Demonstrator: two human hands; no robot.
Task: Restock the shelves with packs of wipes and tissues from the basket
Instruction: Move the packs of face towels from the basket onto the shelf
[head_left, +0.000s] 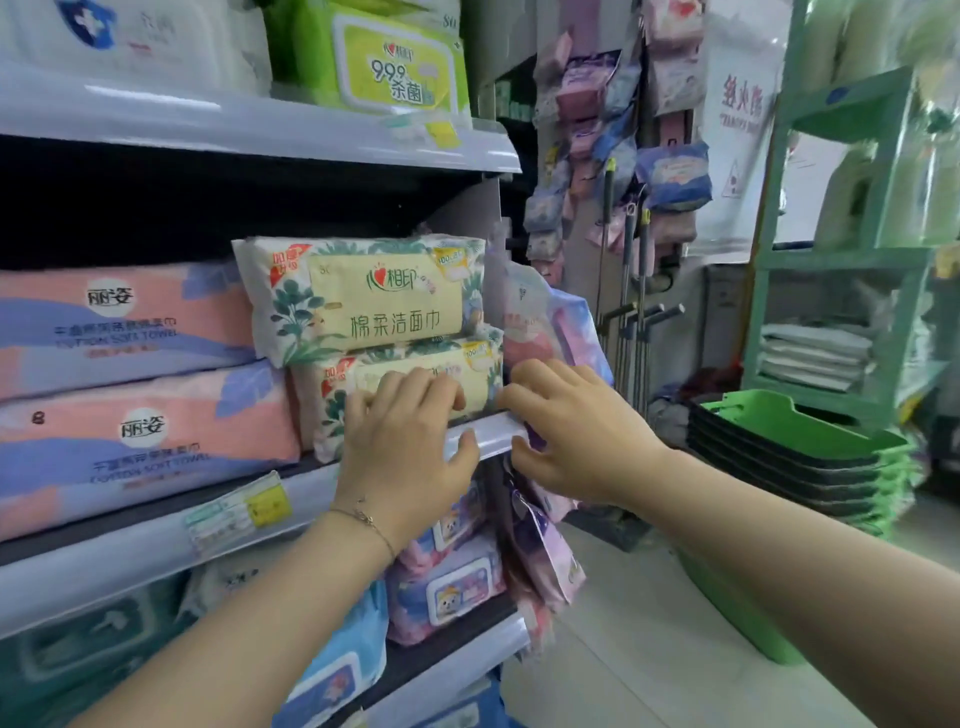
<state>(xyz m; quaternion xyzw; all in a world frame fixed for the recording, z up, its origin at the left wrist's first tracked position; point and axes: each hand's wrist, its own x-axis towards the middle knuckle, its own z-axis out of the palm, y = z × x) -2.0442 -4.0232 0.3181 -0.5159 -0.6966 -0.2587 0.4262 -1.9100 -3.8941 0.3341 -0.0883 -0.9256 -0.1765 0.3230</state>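
At the right end of the middle shelf (491, 432) | lower floral pack (480, 376), long axis left-right, label facing me | my left hand (410, 441) presses its front, fingers loose | my right hand (576, 431) touches its right end, fingers loose

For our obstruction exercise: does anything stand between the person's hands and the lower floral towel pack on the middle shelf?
Nothing visible does. The left hand rests on the lower floral towel pack, and the right hand is at its right end.

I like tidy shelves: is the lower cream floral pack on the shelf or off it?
On the grey shelf: the lower cream floral pack sits under a matching pack, left hand touching its front.
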